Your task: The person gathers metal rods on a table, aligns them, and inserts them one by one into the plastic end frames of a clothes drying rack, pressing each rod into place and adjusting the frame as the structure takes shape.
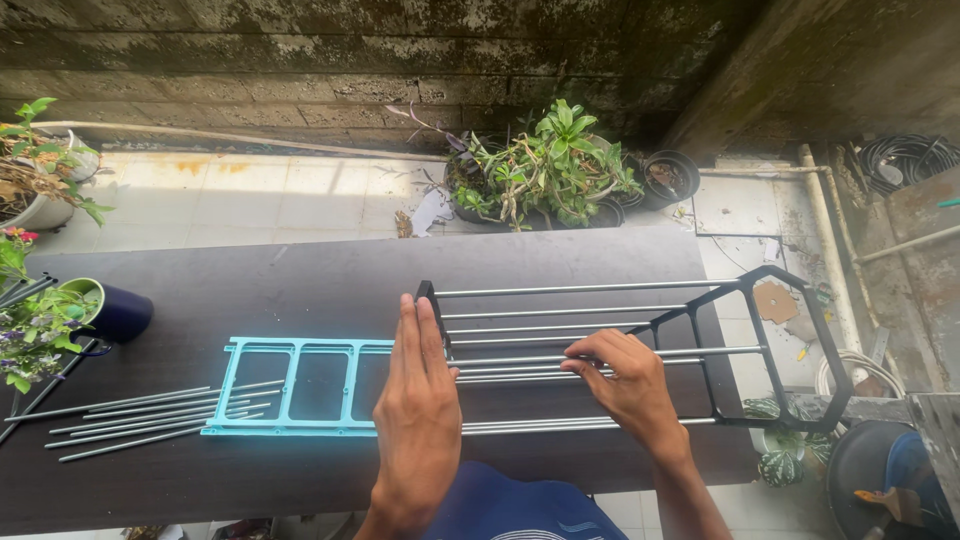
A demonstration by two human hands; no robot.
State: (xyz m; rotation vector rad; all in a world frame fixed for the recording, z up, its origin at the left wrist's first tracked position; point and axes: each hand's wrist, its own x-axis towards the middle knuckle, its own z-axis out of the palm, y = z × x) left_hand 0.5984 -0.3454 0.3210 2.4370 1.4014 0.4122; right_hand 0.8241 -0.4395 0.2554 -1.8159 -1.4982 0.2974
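The left hand [416,400] lies flat and open on the black end frame [432,310] (at 12 o'clock); the right hand [625,385] pinches a metal rod [700,352] on the counter [300,275].

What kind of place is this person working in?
Most likely a small outdoor backyard or patio: a mossy, weathered concrete wall, potted plants on a sunlit tiled floor, and a coiled hose beside the dark table.
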